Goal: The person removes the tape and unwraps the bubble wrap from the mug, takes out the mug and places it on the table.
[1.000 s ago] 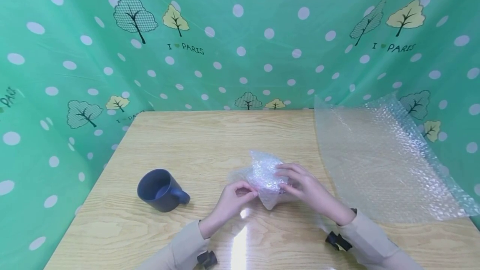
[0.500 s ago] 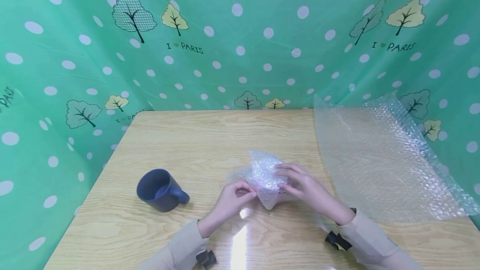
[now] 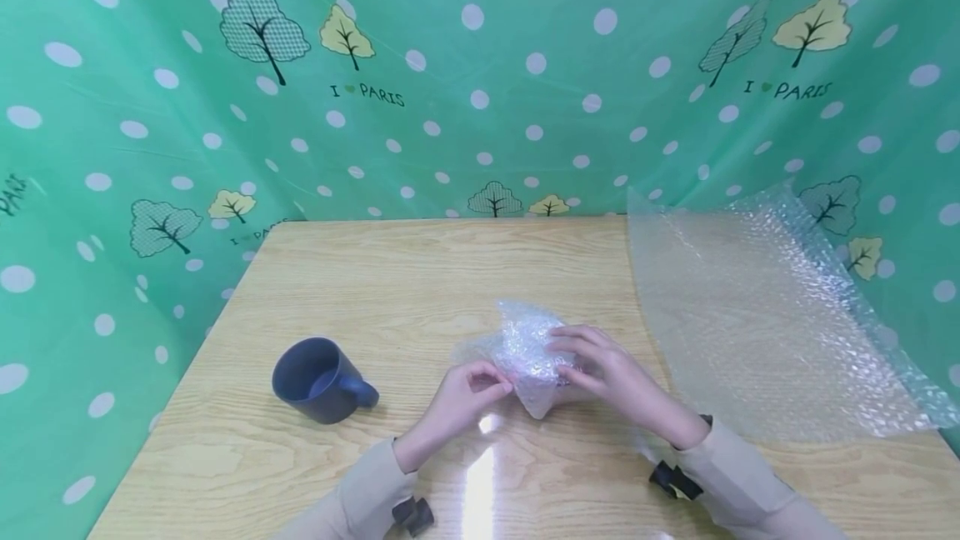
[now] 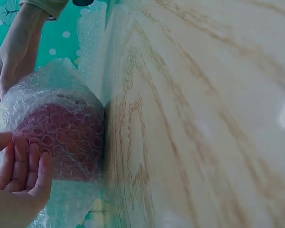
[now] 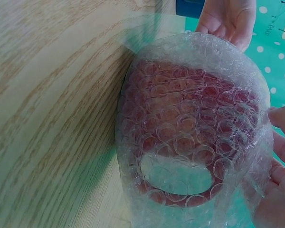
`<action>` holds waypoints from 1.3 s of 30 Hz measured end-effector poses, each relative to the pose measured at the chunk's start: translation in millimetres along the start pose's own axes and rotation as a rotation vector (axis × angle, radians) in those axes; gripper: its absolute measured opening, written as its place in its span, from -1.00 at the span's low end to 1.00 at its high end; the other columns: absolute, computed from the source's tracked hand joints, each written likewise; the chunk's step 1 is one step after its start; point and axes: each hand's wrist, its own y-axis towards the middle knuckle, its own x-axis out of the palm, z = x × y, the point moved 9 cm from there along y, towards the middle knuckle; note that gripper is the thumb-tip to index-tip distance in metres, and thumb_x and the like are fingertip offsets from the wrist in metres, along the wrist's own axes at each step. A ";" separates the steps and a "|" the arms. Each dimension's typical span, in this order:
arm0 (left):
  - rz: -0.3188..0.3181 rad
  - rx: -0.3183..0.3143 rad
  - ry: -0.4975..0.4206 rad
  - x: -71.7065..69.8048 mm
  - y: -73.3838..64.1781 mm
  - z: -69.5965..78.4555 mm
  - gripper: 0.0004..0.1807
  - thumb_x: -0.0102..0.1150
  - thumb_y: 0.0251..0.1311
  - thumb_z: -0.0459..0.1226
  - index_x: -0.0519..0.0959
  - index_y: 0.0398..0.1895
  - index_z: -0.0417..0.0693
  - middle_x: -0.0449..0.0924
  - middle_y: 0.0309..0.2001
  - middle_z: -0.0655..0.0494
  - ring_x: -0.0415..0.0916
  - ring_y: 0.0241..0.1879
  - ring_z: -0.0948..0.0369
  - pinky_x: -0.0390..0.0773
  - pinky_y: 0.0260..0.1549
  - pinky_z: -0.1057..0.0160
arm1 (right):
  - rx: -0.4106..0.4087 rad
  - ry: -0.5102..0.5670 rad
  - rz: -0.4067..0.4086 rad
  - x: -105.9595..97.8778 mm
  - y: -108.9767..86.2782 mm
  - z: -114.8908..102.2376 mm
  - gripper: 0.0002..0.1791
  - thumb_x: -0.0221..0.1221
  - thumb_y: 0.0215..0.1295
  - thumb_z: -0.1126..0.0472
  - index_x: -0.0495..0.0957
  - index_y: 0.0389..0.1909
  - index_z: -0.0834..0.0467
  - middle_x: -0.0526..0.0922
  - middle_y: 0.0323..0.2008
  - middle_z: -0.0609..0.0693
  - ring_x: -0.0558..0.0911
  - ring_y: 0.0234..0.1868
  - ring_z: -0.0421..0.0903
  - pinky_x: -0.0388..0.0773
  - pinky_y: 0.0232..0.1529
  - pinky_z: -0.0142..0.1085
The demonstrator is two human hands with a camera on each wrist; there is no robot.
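A reddish mug, its handle loop showing in the right wrist view, stands wrapped in bubble wrap at the near middle of the table. My left hand pinches the wrap between thumb and fingertips on the mug's left side. From the right, my right hand rests spread, fairly straight fingers on the top of the bundle, pressing the folded wrap down. In the left wrist view the mug shows red through the bubbles.
To the left stands a dark blue mug, handle toward the hands. A large loose bubble wrap sheet covers the table's right side and reaches past its edge. A green dotted curtain hangs behind the wooden table.
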 end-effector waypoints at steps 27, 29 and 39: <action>-0.062 -0.123 -0.212 3.3 -10.3 -0.4 -0.76 0.14 0.05 -0.35 0.50 -0.28 -0.40 0.57 -0.34 -0.27 0.57 -0.35 0.09 0.53 -0.15 0.26 | 0.016 -0.009 -0.005 0.6 0.2 1.3 -0.62 0.23 -0.03 0.31 0.50 -0.10 0.23 0.45 0.02 0.12 0.45 -0.02 0.02 0.54 -0.16 -0.34; -0.060 -0.130 -0.227 3.0 -11.4 -0.2 -0.76 0.14 0.05 -0.35 0.49 -0.27 -0.40 0.56 -0.33 -0.28 0.57 -0.38 0.15 0.53 -0.16 0.26 | 0.013 -0.008 -0.004 0.6 0.0 1.4 -0.62 0.23 -0.03 0.32 0.50 -0.10 0.23 0.46 0.02 0.12 0.46 -0.03 0.02 0.54 -0.17 -0.35; -0.036 -0.157 -0.289 0.5 -15.6 1.8 -0.75 0.13 0.04 -0.36 0.48 -0.27 -0.42 0.58 -0.34 -0.21 0.55 -0.44 0.24 0.55 -0.19 0.23 | -0.002 -0.013 0.000 0.1 0.5 -0.3 -0.62 0.22 -0.02 0.32 0.50 -0.10 0.23 0.46 0.01 0.12 0.45 -0.01 0.03 0.53 -0.14 -0.32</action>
